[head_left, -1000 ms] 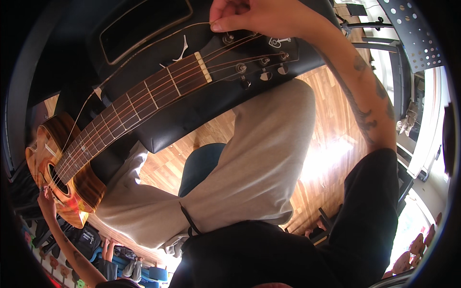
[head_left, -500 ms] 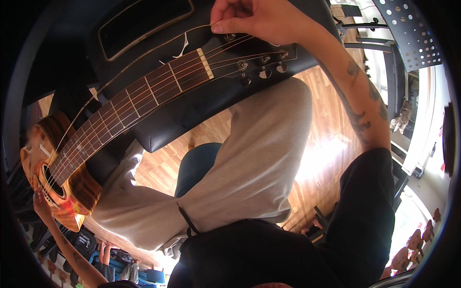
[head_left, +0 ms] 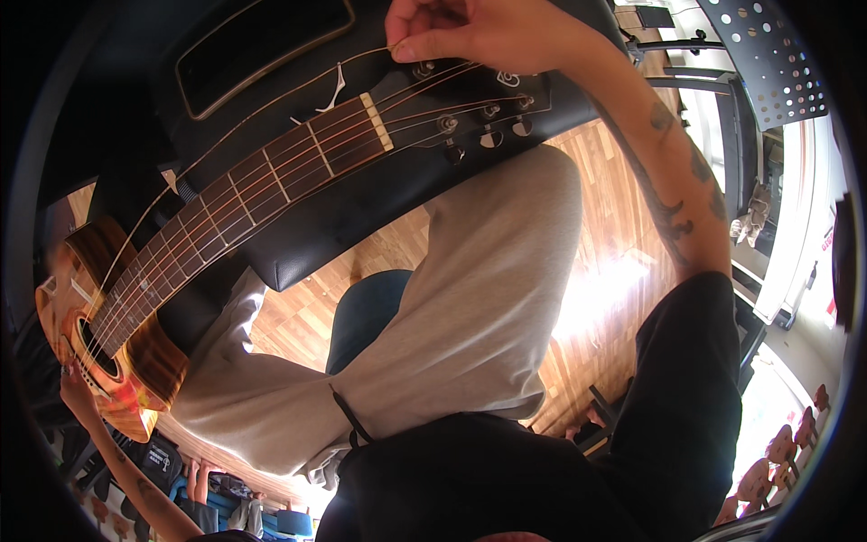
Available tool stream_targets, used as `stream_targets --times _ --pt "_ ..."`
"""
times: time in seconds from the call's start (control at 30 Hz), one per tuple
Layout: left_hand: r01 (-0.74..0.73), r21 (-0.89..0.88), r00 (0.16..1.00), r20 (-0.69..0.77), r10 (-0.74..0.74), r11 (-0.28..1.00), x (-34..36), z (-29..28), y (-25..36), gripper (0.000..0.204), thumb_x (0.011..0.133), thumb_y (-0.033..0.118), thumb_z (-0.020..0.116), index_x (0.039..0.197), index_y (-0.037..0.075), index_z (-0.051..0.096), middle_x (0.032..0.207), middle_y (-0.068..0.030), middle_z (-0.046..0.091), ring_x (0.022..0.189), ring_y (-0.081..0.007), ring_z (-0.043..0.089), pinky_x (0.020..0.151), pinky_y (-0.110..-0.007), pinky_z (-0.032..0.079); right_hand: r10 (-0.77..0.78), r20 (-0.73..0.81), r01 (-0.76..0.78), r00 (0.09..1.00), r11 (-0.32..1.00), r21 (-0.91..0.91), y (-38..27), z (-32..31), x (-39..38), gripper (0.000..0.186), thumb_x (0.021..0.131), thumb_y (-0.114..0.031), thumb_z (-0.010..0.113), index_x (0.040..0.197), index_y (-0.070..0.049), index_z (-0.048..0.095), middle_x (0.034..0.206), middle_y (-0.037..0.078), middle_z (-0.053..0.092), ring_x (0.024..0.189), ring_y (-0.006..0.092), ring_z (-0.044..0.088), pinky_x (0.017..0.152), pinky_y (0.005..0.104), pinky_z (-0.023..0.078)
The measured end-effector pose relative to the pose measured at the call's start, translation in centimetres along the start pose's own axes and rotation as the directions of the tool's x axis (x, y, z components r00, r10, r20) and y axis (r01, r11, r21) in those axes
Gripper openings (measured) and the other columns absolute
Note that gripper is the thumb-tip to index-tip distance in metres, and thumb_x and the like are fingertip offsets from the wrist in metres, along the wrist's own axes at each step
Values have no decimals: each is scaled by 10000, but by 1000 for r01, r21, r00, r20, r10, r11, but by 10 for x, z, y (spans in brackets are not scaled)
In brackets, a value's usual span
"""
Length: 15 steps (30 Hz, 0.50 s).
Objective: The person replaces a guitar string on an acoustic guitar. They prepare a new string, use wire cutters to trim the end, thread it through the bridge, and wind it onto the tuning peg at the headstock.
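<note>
An acoustic guitar [head_left: 163, 352] lies at the left, its dark neck [head_left: 244, 200] slanting up to the black headstock [head_left: 465, 113]. Above the headstock, my right hand [head_left: 438, 34] is closed, thumb and finger pinching a loose guitar string [head_left: 271, 107]. This string arcs beside the neck, apart from the fretboard, down toward the sound hole. Several other strings run along the fretboard to the tuning pegs [head_left: 490, 125]. At the far left, my left hand [head_left: 77, 388] is on the guitar top near the bridge, fingers drawn together; what they grip is too small to make out.
A black padded surface [head_left: 316, 244] lies under the neck. On it are a dark rectangle with a pale rim [head_left: 262, 59] and a small forked white piece [head_left: 338, 88]. A perforated black music stand [head_left: 768, 59] is at upper right. Guitar headstocks [head_left: 781, 447] show at lower right.
The whole view has shifted slightly, the guitar appearing a little further left. My right hand still pinches the string, and my left hand stays near the bridge.
</note>
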<state>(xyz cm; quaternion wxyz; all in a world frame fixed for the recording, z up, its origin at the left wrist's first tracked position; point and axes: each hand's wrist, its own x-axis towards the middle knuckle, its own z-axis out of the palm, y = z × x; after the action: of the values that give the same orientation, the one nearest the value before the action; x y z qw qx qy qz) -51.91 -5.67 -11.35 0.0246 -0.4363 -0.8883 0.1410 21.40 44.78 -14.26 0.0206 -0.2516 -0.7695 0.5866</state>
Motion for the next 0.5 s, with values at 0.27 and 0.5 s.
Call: stream_targets --times 0.27,0.5 --pt "35 -13 999 15 -35 999 0 -1 -2 376 1004 323 543 1163 10 677 1096 -219 698 1048 -327 677 817 -408 544 -15 16 15 1000 1000 13 2 -4 1 52 888 -41 703 919 2 702 777 7 672 689 40 573 617 190 453" --pt "10 -18 999 47 -9 1000 3 -5 7 341 1003 286 554 1157 7 675 1089 -217 702 1052 -329 677 826 -408 545 -21 39 18 999 998 62 5 -4 1 51 892 -32 694 917 9 710 770 5 674 675 42 570 615 199 462"
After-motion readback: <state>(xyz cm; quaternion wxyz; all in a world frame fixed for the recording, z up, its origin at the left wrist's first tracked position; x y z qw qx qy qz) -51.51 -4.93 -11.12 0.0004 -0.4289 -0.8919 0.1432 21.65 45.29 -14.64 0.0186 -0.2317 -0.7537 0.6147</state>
